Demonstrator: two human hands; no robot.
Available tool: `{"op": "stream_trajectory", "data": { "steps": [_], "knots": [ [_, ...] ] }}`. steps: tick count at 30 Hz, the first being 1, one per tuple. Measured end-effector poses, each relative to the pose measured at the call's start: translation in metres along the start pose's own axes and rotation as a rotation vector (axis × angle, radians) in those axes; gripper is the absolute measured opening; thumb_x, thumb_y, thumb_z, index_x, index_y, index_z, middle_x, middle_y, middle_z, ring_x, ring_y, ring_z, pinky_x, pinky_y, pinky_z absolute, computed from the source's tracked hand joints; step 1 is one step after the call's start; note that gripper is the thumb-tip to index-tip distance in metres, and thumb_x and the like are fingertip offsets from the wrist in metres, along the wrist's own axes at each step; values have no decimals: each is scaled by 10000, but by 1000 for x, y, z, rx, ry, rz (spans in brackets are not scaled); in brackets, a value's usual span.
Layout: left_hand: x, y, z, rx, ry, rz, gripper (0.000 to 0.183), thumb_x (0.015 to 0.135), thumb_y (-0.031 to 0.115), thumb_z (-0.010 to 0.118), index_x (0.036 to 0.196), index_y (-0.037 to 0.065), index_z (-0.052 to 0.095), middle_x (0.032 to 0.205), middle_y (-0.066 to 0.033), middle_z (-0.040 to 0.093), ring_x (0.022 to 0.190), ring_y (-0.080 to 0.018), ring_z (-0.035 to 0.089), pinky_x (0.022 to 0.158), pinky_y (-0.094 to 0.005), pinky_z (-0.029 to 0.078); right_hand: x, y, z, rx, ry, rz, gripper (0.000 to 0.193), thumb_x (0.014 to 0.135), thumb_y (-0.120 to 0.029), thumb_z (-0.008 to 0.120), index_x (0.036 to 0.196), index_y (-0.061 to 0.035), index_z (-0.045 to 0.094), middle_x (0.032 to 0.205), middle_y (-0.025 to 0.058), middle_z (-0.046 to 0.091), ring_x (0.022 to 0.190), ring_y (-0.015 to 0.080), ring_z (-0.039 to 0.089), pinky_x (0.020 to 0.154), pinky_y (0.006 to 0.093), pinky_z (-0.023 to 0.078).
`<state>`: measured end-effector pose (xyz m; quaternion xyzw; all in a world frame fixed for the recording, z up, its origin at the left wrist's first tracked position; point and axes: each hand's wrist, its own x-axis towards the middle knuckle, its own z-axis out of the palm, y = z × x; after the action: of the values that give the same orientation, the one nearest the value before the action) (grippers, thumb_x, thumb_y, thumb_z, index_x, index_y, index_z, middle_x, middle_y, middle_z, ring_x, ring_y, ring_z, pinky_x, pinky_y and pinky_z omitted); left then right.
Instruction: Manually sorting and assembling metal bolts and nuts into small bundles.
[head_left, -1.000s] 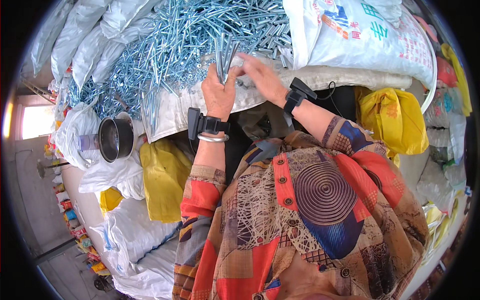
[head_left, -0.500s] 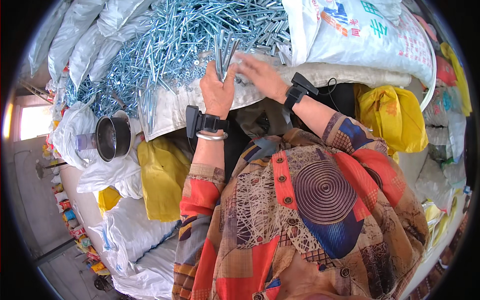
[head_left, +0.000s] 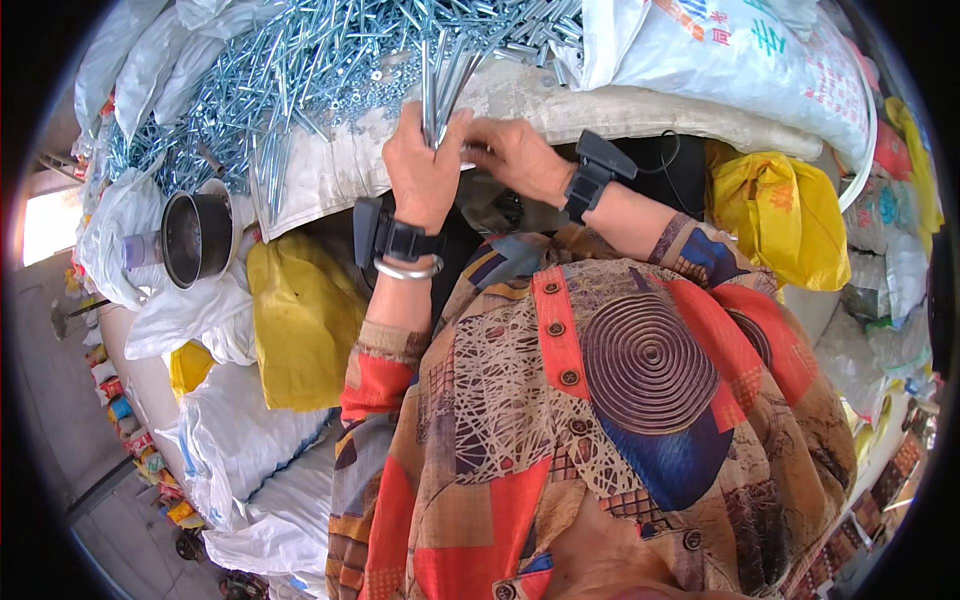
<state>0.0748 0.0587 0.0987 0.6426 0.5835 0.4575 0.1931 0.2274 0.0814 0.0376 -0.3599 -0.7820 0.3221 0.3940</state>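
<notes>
Clutching a bundle of long metal bolts (head_left: 440,85) upright in your left hand (head_left: 425,170), your right hand (head_left: 515,160) pinching at their base, loose bolt heap (head_left: 300,70) just beyond, metal cup (head_left: 195,238) off left.

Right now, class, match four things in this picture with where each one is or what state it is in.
Things:
1. left hand
2. right hand
3. metal pot
4. yellow bag

Places or states:
A. far right, below the big white sack
B. gripping a bundle of long rods upright
C. left side, lying on white bags
D. fingertips touching the bundle's lower end

Pairs: 1-B, 2-D, 3-C, 4-A
</notes>
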Motion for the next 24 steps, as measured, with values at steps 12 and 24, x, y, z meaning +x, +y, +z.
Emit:
{"op": "stream_trajectory", "data": {
  "steps": [12, 24],
  "knots": [
    [-46, -48, 0, -239, -23, -287, 437, 915, 353, 703, 748, 14, 482, 604, -31, 450, 567, -126, 368, 512, -323, 355, 7, 23, -56, -197, 93, -113, 225, 895, -143, 664, 1057, -18, 569, 882, 143, 609, 827, 299, 648, 720, 365, 514],
    [-60, -30, 5, -419, -43, -352, 327, 898, 289, 740, 806, 31, 561, 643, 30, 523, 583, -55, 429, 517, -244, 382, 29, 39, -91, -904, 19, 201, 135, 811, -28, 539, 903, 32, 616, 875, 260, 667, 832, 417, 671, 704, 495, 522]
  ]
}}
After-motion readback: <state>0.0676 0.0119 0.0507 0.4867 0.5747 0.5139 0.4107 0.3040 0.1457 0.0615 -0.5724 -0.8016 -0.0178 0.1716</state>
